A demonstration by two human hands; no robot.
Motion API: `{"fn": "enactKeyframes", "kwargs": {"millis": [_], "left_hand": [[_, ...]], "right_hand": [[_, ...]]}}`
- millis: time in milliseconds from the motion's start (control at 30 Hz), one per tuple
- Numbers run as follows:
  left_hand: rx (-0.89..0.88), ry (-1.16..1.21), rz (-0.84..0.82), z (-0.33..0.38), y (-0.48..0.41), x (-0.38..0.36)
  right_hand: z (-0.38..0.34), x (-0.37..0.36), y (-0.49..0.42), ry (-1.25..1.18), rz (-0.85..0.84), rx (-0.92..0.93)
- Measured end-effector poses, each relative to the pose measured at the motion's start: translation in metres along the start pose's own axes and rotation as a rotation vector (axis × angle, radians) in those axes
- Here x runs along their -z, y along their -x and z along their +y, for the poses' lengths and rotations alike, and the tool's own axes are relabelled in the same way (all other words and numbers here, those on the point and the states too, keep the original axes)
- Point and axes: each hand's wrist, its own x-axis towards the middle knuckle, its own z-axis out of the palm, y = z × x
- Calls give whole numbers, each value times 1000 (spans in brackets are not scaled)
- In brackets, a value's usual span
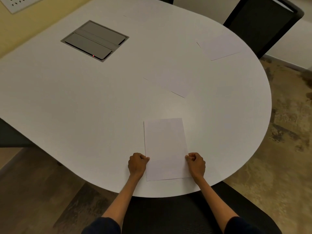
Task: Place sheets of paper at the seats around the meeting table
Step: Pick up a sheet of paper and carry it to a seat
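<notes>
A white sheet of paper (166, 147) lies flat on the white meeting table (84, 105), near its front edge, in front of a black chair (168, 211). My left hand (137, 163) pinches the sheet's left edge with curled fingers. My right hand (195, 163) pinches its right edge the same way. A second sheet (219, 46) lies at the far right, in front of another black chair (263, 22). A third sheet (170, 83) lies near the middle of the table.
A grey cable box with two lids (94, 40) is set into the tabletop at the back left. The table's rounded end curves off to the right above a mottled floor (283, 141). A wall socket plate (20, 2) shows at top left.
</notes>
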Motion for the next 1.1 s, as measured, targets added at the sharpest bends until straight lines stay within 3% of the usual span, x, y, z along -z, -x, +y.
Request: {"fn": "enactKeyframes", "kwargs": {"millis": [200,400,633,800,1100], "left_hand": [[-26,-80,21,3,1,0],[-251,-181,69,7,0,-1],[-590,-549,-180,11,-22,-6],[-621,-683,-382,9,-31,-10],[-641,-565,-402,8,-32,-9]], "right_hand": [[1,4,2,46,10,90],[-9,11,-5,199,12,319],[-33,2,-29,540,-322,613],[-27,-6,-36,679,-435,599],[-26,-6,-35,651,-463,594]]}}
